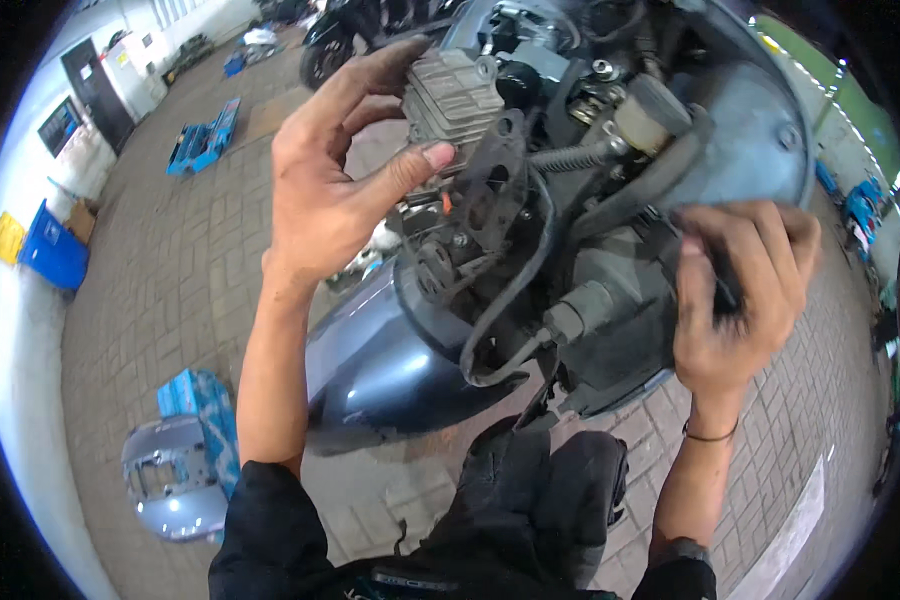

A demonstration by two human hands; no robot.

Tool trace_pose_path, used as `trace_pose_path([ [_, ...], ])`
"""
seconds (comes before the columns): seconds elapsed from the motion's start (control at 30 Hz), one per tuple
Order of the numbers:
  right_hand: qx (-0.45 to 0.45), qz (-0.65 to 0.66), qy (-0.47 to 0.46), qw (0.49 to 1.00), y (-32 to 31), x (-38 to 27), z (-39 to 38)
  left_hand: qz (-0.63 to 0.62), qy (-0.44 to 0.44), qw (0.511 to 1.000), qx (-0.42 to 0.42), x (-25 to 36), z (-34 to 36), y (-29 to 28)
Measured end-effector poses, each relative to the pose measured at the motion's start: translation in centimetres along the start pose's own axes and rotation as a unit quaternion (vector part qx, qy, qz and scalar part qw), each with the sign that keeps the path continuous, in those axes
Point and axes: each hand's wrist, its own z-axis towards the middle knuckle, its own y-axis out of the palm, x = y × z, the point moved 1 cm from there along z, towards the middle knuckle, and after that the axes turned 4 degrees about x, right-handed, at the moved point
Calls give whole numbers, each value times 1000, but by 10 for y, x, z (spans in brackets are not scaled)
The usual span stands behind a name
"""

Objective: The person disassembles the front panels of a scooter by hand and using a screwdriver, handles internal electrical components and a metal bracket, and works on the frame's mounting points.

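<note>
Clearly, the left hand (355, 165) clamps a finned grey metal block (452, 100), far centre. The right hand (745, 290) curls beside a matte black case (620, 345), grip unclear. A curved hose (523, 283) loops between, beside a glossy fender (390, 370).

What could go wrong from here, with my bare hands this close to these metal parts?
If the finned metal block in your left hand slipped, it might scratch the glossy panel below.

Its ridged edges could nick those bare fingers.

Your right hand, beside the dark housing, might scrape its knuckles.
</note>
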Motion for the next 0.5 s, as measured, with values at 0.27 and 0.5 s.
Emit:
trace_pose_path([
  [0.27,-209,-32,50,976,-24,-22,20,149,38,969,-193,23,-13,-2],
  [0.5,-390,67,69,916,10,-80,91,38,-176,981,-69,63,-44,18],
])
